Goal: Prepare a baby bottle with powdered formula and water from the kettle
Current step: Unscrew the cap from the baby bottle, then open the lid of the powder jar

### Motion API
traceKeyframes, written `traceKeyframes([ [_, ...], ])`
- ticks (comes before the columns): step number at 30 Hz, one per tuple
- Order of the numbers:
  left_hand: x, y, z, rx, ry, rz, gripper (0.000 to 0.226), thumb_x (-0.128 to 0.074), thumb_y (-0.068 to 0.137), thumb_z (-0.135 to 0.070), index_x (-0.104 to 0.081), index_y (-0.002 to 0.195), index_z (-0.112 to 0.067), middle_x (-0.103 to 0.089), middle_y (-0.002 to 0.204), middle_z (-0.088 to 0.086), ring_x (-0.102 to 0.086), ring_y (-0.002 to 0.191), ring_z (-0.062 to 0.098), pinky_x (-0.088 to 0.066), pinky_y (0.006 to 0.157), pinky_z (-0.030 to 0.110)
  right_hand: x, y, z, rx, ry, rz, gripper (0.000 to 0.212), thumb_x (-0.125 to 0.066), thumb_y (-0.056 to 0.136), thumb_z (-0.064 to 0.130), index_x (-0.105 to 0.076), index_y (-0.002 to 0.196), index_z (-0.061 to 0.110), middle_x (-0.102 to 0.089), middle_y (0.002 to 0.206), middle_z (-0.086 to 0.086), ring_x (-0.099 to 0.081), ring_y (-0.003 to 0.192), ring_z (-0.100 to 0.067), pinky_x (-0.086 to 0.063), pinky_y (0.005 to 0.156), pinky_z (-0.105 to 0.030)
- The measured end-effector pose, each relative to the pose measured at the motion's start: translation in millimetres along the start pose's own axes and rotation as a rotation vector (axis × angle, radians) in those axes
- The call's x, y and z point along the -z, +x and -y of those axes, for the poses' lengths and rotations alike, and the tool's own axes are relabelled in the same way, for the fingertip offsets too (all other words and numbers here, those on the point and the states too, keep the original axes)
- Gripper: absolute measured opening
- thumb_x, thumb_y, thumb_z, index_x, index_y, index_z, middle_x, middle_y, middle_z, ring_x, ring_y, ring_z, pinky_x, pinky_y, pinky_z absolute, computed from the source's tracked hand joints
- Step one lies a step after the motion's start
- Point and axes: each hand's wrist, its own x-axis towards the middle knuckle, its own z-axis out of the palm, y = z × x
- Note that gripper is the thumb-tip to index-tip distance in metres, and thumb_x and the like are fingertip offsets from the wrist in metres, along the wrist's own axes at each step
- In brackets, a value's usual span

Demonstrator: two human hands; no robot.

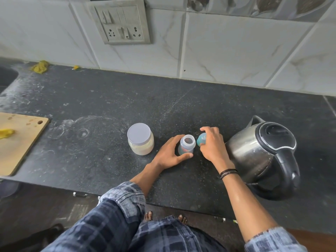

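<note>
A small clear baby bottle [187, 144] stands upright on the dark counter [109, 106], its mouth uncovered. My left hand [170, 153] wraps around its left side and base. Just to the right, my right hand [212, 145] holds the bottle's teal cap [201, 140] close to the counter. A formula jar [140, 141] with a grey lid and pale powder inside stands to the left of the bottle, lid on. A steel kettle [261, 157] with a black lid and handle stands at the right, close behind my right wrist.
A wooden cutting board [20, 142] with a yellow scrap lies at the left edge. A yellow cloth [40, 66] sits by the tiled wall, near a sink corner [7, 77]. A switch panel [120, 22] is on the wall. White powdery marks streak the counter.
</note>
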Motion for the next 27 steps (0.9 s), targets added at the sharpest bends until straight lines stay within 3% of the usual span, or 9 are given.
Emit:
traceKeyframes([
  [6, 1.9, -9.7, -5.4, -0.019, -0.022, -0.051, 0.071, -0.072, 0.081, -0.07, -0.041, 0.14, -0.045, -0.049, 0.14, -0.024, -0.046, 0.131, -0.001, -0.036, 0.104, 0.021, 16.6, -25.3, 10.7, 0.087, 0.057, -0.055, 0.053, -0.063, 0.096, 0.0, -0.052, 0.145, 0.016, -0.046, 0.144, -0.011, -0.051, 0.126, -0.036, -0.043, 0.1, -0.04],
  [11, -5.2, -42.1, -8.8, 0.026, -0.096, -0.164, 0.077, -0.076, 0.085, -0.056, -0.038, 0.148, -0.034, -0.044, 0.152, -0.02, -0.041, 0.142, 0.007, -0.033, 0.115, 0.026, 25.7, -41.3, 9.5, 0.127, 0.107, -0.104, 0.047, -0.064, 0.098, 0.002, -0.056, 0.142, 0.015, -0.051, 0.141, -0.01, -0.054, 0.123, -0.036, -0.043, 0.101, -0.039],
  [15, -11.6, -72.6, -16.9, 0.015, -0.098, -0.242, 0.065, -0.072, 0.091, -0.04, -0.041, 0.148, -0.031, -0.044, 0.152, -0.018, -0.04, 0.144, 0.013, -0.031, 0.118, 0.026, 26.7, -52.6, 12.7, 0.184, 0.156, -0.138, 0.043, -0.064, 0.096, 0.003, -0.061, 0.137, 0.014, -0.054, 0.137, -0.01, -0.055, 0.123, -0.035, -0.043, 0.101, -0.04],
  [20, -14.1, -96.5, -28.2, -0.025, -0.049, -0.487, 0.049, -0.068, 0.09, -0.026, -0.052, 0.136, -0.028, -0.053, 0.141, -0.014, -0.049, 0.134, 0.018, -0.041, 0.11, 0.043, 19.3, -65.7, 22.4, 0.288, 0.154, -0.231, 0.031, -0.069, 0.093, 0.003, -0.07, 0.122, 0.012, -0.062, 0.125, -0.008, -0.056, 0.118, -0.035, -0.041, 0.1, -0.037],
  [24, -6.8, -105.0, -26.9, -0.045, -0.085, -0.795, 0.055, -0.07, 0.083, -0.014, -0.048, 0.133, -0.023, -0.042, 0.138, -0.013, -0.046, 0.131, 0.023, -0.044, 0.107, 0.04, 14.1, -74.0, 38.8, 0.322, 0.179, -0.356, 0.016, -0.072, 0.092, 0.01, -0.074, 0.107, 0.013, -0.068, 0.114, -0.004, -0.058, 0.115, -0.034, -0.039, 0.101, -0.036],
  [27, 5.8, -102.9, -21.3, 0.09, -0.087, -0.904, 0.064, -0.074, 0.078, -0.015, -0.043, 0.134, -0.016, -0.034, 0.14, -0.003, -0.038, 0.134, 0.027, -0.04, 0.111, 0.038, 13.3, -72.9, 55.8, 0.375, 0.211, -0.364, 0.014, -0.072, 0.094, 0.011, -0.075, 0.107, 0.012, -0.068, 0.112, -0.005, -0.058, 0.111, -0.033, -0.041, 0.099, -0.036],
])
